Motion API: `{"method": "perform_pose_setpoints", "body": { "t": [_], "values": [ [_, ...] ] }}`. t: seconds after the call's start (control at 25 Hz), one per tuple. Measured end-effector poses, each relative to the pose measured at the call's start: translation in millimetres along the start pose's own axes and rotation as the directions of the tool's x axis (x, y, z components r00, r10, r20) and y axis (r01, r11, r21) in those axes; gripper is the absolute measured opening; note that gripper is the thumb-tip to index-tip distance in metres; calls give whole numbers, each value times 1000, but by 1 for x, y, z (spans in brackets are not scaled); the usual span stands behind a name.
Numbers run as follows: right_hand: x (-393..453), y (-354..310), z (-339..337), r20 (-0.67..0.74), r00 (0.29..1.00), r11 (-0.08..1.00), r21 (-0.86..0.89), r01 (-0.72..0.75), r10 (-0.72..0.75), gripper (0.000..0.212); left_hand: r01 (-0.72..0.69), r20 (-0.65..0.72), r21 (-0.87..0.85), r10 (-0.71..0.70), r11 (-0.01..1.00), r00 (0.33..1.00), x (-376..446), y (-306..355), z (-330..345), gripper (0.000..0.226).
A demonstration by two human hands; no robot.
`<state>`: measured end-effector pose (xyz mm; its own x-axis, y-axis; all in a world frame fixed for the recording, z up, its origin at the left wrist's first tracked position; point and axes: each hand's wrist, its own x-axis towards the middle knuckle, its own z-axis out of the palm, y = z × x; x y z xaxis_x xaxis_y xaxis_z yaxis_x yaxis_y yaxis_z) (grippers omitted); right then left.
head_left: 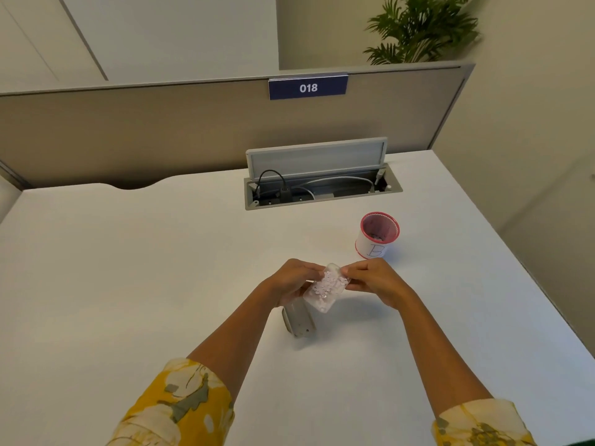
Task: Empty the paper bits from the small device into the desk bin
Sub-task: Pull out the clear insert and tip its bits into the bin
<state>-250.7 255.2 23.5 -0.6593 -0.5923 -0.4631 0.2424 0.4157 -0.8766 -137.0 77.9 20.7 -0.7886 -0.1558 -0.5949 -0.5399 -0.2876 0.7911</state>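
My left hand [291, 280] grips the hole punch [301, 318] above the desk [128, 268]; my right hand [375, 281] pinches its clear tray [325, 289] of paper bits. The bin [378, 235] sits well apart, so a sudden pop could scatter bits.

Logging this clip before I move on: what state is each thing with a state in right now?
Hole punch: held above the desk.
Clear chip tray: full of paper bits, gripped at both sides.
Left hand: shut on the punch and tray.
Right hand: pinching the tray's edge.
Desk bin: upright, open, a few bits inside.
Cable hatch lid: raised.
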Motion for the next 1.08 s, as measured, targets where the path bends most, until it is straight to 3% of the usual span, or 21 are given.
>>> {"method": "perform_pose_setpoints", "body": {
  "t": [0.2,0.24,0.36,0.56,0.8,1.08],
  "values": [
    [-5,-4,-36,-183,982,982,178,69,-36,12,-73,-47,-58,70,996,996,12,13,22,19],
    [-5,-6,-47,-254,967,968,234,96,-34,16,-107,-93,-9,106,994,990,16,15,29,25],
    [-2,-14,-78,-450,893,944,291,154,-7,22,-191,-189,378,277,906,942,27,11,47,44],
    [12,-24,-109,-656,753,956,248,154,49,32,-279,-91,675,453,683,887,39,21,80,56],
    [23,-37,-103,-735,670,993,-53,101,-107,29,-270,101,911,466,312,879,53,30,96,78],
    [31,-49,-86,-654,662,894,-445,55,-366,31,-244,169,960,415,134,894,59,23,92,75]
  ]
}}
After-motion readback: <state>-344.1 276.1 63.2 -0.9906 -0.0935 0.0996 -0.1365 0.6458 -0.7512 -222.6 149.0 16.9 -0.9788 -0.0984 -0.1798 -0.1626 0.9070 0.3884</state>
